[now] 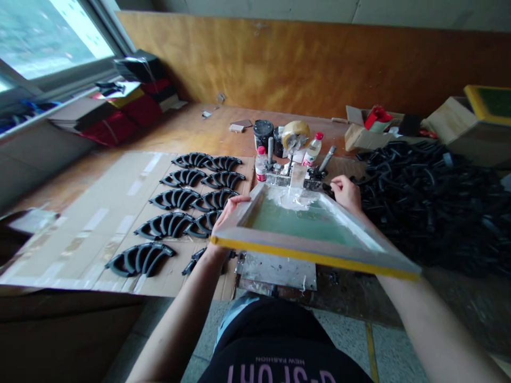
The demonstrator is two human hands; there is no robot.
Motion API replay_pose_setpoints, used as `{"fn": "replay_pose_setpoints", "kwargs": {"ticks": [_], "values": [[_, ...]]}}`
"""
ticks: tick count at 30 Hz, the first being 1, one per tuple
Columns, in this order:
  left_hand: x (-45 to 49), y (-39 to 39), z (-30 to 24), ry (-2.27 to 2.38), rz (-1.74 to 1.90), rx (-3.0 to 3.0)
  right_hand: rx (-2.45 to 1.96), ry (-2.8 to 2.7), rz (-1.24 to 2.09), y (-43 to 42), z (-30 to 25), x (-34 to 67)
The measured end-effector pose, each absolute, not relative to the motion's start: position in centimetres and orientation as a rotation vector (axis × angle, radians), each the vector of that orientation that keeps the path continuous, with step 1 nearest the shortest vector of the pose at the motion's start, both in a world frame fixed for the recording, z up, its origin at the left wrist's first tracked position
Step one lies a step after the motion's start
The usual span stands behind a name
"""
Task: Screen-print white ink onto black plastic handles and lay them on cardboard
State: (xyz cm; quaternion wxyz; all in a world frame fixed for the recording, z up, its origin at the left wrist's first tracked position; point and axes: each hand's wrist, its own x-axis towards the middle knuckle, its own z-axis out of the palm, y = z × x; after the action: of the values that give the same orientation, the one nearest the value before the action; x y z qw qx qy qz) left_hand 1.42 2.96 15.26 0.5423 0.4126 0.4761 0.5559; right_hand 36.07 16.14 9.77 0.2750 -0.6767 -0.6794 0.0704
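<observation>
A screen-printing frame (307, 250) with green mesh is tilted up in front of me, its near edge yellow. White paste covers the far end of the mesh around a squeegee-like blade (297, 178). My left hand (231, 210) lies along the frame's left side, fingers stretched out; part of it is hidden behind the rim. Past the right side, my right hand (346, 192) is closed in a pinch, with a small black plastic piece (328, 188) at its fingertips. Beneath the frame shows a metal base plate (279, 270).
Rows of black curved parts (175, 198) lie on cardboard (107, 213) at left. A large heap of similar black parts (423, 202) is at right. Behind the frame stand bottles (312, 150), a dark tub (263, 134) and a tape roll (295, 134). Open cartons (373, 127) stand back right.
</observation>
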Motion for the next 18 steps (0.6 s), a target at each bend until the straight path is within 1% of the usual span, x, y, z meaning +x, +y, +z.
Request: {"fn": "replay_pose_setpoints", "kwargs": {"ticks": [2, 4, 6, 8, 10, 12, 13, 15, 18], "values": [[2.3, 5.1, 16.2, 1.043, 1.425, 1.026, -1.835, -1.849, 0.317, 14.5, 7.6, 36.5], [3.3, 6.6, 16.6, 1.045, 1.466, 0.997, -1.738, -1.984, 0.448, 12.6, 5.3, 35.2], [4.4, 7.0, 15.9, 1.101, 1.525, 0.877, -1.577, -2.163, 0.537, 10.8, 3.4, 33.1], [5.6, 5.9, 13.9, 1.162, 1.502, 0.760, -1.460, -2.318, 0.560, 9.6, 2.4, 31.1], [6.9, 3.6, 11.1, 1.188, 1.262, 0.677, -1.488, -2.384, 0.493, 8.8, 2.3, 29.9], [8.1, 0.8, 8.4, 1.172, 0.932, 0.613, -1.538, -2.423, 0.367, 8.2, 2.8, 29.5], [8.7, -0.4, 7.3, 1.160, 0.824, 0.583, -1.536, -2.455, 0.298, 7.8, 3.2, 29.3], [9.7, -2.2, 5.9, 1.147, 0.750, 0.524, -1.496, -2.514, 0.180, 6.7, 3.9, 28.8], [10.8, -3.2, 5.6, 1.131, 0.812, 0.435, -1.378, -2.561, 0.112, 4.3, 4.8, 26.6]]}}
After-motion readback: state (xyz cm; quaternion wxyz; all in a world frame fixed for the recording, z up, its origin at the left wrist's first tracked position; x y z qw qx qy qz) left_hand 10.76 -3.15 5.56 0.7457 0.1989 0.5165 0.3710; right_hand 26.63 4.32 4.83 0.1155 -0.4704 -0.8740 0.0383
